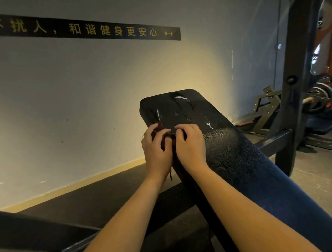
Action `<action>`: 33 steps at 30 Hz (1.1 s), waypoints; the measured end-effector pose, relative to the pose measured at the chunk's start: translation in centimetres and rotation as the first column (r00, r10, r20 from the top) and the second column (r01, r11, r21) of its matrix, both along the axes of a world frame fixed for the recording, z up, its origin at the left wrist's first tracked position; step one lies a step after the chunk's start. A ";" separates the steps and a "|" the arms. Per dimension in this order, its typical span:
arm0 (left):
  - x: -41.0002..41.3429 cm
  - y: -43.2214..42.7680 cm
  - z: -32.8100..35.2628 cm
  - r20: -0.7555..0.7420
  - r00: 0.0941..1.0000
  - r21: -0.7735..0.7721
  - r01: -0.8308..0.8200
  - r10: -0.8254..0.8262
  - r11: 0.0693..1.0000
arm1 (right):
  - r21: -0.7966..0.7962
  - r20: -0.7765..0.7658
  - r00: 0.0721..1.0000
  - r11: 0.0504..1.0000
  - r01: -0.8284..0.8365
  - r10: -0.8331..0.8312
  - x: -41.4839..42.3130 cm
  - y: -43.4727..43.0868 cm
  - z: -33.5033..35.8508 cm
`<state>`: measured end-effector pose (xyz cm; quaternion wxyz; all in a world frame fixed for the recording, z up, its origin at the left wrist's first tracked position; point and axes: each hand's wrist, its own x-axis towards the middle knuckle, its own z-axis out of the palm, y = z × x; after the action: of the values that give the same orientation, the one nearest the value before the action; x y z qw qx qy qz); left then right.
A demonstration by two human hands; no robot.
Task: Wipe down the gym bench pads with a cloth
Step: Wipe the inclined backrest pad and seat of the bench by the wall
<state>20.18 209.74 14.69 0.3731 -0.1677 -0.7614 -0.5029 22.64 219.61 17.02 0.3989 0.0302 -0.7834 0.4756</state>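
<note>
A long black bench pad (233, 152) runs from the lower right up to the middle of the view, with wet streaks shining near its far end. A small dark reddish cloth (162, 130) lies bunched on the pad's left edge, and a loose thread of it hangs down below my hands. My left hand (157, 150) grips the cloth with curled fingers. My right hand (190, 143) sits right beside it, its fingertips pinching the same cloth. Most of the cloth is hidden under both hands.
A pale wall with a dark banner (92, 28) stands close behind the bench. A black rack upright (295, 78) rises at the right, with weight plates on a bar (319, 97) behind it. A dark frame bar (30, 234) crosses the lower left.
</note>
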 end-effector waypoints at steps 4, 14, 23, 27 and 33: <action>1.3 0.4 -2.3 -0.041 0.999 0.009 0.014 -0.014 1.000 | 0.108 0.004 0.999 0.993 0.041 -0.041 0.2 -0.1 -0.1; -2.7 -0.7 3.3 0.063 0.996 0.075 -0.063 0.058 0.995 | 0.266 0.006 0.998 0.963 0.053 -0.057 0.2 0.0 -0.2; 0.6 0.7 -0.8 0.038 0.998 0.127 0.047 -0.052 0.991 | -0.014 -0.033 0.999 1.000 0.004 -0.004 1.2 0.2 -0.3; 2.8 1.3 -3.2 0.030 0.997 0.118 0.073 -0.077 0.990 | 0.077 -0.022 1.000 0.997 -0.014 0.016 2.2 0.7 -1.6; 1.7 -0.1 -1.4 0.064 0.995 0.062 0.069 -0.073 0.996 | 0.226 -0.021 1.000 0.974 0.023 -0.019 2.6 0.4 -2.2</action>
<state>21.92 209.68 13.27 0.3344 -0.1665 -0.7516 -0.5436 25.21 220.05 14.80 0.4053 0.0715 -0.8288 0.3790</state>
